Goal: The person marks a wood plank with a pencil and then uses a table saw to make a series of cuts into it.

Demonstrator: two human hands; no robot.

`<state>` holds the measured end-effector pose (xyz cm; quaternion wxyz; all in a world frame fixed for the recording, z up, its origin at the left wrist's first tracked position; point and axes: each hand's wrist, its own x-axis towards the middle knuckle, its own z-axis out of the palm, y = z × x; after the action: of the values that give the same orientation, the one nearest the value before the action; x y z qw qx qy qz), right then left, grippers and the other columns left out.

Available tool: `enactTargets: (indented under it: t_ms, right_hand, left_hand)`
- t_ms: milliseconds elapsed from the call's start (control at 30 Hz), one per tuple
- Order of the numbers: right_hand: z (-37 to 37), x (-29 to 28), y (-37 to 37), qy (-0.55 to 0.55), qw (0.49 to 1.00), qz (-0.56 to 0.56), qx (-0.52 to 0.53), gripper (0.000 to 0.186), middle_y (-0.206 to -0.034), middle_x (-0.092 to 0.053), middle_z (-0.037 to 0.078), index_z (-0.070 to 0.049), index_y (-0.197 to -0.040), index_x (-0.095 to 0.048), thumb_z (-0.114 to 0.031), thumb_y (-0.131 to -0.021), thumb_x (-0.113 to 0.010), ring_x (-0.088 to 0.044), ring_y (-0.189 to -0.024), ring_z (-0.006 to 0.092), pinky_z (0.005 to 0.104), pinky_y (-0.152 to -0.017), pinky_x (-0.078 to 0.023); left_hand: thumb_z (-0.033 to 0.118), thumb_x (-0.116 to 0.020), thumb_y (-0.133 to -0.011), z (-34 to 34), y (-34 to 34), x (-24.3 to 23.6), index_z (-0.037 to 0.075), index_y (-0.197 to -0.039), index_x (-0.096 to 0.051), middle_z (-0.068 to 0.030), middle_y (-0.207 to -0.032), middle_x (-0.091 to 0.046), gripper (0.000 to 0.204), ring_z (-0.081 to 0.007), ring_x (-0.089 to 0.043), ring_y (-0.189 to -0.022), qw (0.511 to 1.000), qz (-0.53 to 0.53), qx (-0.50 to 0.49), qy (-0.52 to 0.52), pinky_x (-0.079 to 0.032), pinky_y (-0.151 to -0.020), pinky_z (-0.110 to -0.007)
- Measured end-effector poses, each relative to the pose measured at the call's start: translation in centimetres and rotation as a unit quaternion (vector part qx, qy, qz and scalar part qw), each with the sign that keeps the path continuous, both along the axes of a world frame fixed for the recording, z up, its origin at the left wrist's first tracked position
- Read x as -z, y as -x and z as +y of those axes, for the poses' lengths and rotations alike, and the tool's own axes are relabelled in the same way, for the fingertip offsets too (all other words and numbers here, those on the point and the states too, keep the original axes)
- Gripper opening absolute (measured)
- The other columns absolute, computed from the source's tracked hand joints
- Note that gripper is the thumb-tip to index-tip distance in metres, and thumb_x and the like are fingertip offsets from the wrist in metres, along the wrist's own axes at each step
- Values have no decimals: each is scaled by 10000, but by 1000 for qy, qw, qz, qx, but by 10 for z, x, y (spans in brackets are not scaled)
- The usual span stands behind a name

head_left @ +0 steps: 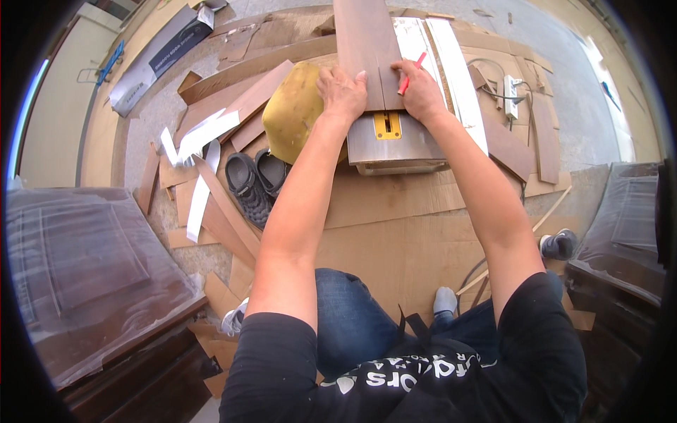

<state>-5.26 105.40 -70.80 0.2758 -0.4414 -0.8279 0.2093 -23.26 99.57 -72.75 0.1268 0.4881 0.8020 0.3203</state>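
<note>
Resting the left hand (343, 93) over the left edge of the brown plank (363, 35), without showing clearly whether clamping it or merely lying on it, while clamping the red pencil (403, 86) in the right hand (421, 90) against the plank's right side. Supporting the plank on the metal tabletop (367, 144), with its near end at the slotted yellow plate (379, 125). Possibly risking a skewed plank through uneven pressure, a stray mark through bumping the pencil, or, in case of a live blade in the slot, injury through sliding too close.
</note>
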Motion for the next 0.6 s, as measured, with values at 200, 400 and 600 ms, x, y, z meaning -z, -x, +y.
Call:
enactTargets:
  t_ms: [200,400,600]
  right_hand:
    - [-9,1,-2,-20,1000,7,-7,352,-993,-698,206,-99,-1266,-629,-17,-949,-499,-654,-1010,393,447,-893,-510]
    - [-18,1,-7,-22,1000,14,-13,373,-971,-693,197,-90,-1259,-629,11,-923,-501,-647,-996,393,447,-881,-509]
    - [-28,-5,-9,-20,1000,13,-18,361,-1036,-690,204,-65,-1232,-631,19,-889,-558,-638,-1040,408,460,-908,-509]
  left_hand:
    - [430,-652,-956,-9,1,6,-126,-1259,-523,-336,-1300,-452,646,-494,-434,-1247,999,26,-4,-34,-331,-1118,-544]
    - [398,-661,-959,-18,-5,1,-131,-1304,-484,-319,-1329,-434,656,-477,-418,-1277,1000,14,4,4,-347,-1109,-565]
    - [396,-656,-965,-29,-9,-3,-130,-1297,-480,-319,-1319,-436,647,-476,-423,-1265,1000,25,6,7,-347,-1103,-570]
